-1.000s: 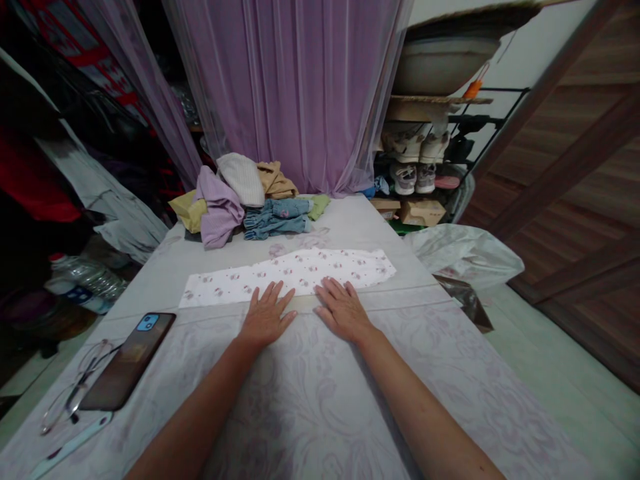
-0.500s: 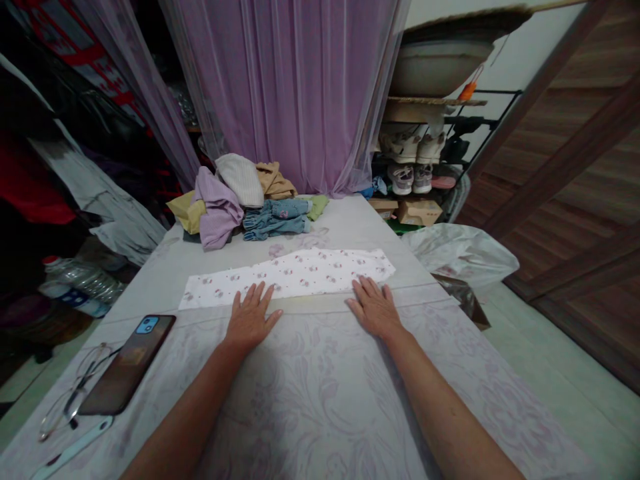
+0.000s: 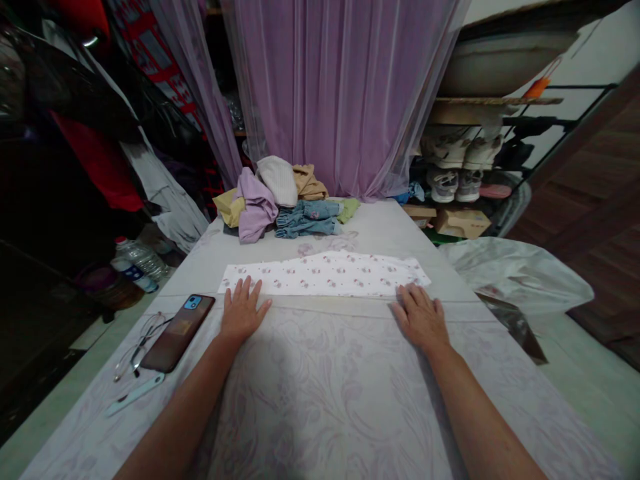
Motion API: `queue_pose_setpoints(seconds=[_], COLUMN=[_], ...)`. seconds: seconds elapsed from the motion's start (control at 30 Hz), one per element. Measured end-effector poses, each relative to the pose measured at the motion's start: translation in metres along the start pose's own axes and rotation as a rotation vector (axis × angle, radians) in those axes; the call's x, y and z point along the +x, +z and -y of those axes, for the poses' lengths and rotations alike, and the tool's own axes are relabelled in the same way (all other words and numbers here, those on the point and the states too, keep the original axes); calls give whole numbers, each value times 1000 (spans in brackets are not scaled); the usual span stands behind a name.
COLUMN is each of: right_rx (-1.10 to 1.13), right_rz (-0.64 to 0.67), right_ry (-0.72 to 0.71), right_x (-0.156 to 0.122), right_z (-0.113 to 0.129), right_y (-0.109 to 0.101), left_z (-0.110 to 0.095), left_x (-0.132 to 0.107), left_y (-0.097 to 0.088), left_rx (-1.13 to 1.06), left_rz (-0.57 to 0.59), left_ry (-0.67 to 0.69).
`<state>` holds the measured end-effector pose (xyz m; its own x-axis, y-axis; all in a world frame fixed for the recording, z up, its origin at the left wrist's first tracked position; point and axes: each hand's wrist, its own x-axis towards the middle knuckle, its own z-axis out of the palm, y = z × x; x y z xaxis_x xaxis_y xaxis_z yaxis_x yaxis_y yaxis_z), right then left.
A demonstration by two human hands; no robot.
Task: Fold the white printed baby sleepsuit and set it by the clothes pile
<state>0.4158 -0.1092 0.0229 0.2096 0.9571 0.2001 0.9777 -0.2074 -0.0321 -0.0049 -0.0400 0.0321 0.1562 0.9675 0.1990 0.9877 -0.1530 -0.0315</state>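
A folded white garment with a small printed pattern lies as a long flat strip across the patterned cover. It looks like folded trousers, though I cannot tell for sure. My left hand rests near its left end, fingers spread and fingertips on the lower edge. At the right end, my right hand lies palm down with its fingers stretched out, the tips touching the fabric. Neither hand grips anything.
A phone, eyeglasses and a pale blue handled item lie to the left. Several crumpled clothes are heaped at the back. A shoe rack and a plastic bag are on the right.
The view has shifted, so everything sits further right. My left hand has slid left towards the garment's left end, and my right hand slightly right. The strip's left part now lies straighter.
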Motion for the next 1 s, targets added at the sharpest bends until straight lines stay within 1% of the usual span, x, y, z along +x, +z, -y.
queue_pose_setpoints(seconds=[0.07,0.1,0.2,0.27,0.33,0.37,0.43,0.53,0.63,0.7,0.73,0.83,0.93,1.0], right_rx=[28,46,86,86,74,69,65,55,37,37,46,107,192,245], right_rz=[-47,-55,-24,13,33,31,7,-35,-39,-32,-32,-54,-65,-43], right_ry=[-6,-23,-120,-156,-162,-163,-167,-171,-166,-156,-156,-210,-314,-383], right_x=[-1,-1,-1,-2,-2,-3,-3,-4,-4,-4,-4,-5,-5,-4], right_z=[11,18,44,57,63,64,62,58,58,62,66,85,118,142], right_y=[3,4,7,9,10,10,12,14,15,14,14,13,12,10], left_z=[-12,-20,-48,-61,-61,-56,-36,8,54,77,85,99,102,101], left_x=[-4,-6,-11,-12,-10,-9,-4,5,10,12,12,13,18,24], left_y=[1,1,4,6,7,7,4,-3,-13,-20,-22,-30,-38,-43], left_rx=[-8,-20,-88,-115,-127,-131,-147,-185,-200,-206,-210,-192,-132,-134], left_rz=[-39,-47,-17,17,26,25,21,15,30,78,98,123,148,185], left_ry=[20,63,266,299,283,268,229,123,52,36,25,-40,-108,-183])
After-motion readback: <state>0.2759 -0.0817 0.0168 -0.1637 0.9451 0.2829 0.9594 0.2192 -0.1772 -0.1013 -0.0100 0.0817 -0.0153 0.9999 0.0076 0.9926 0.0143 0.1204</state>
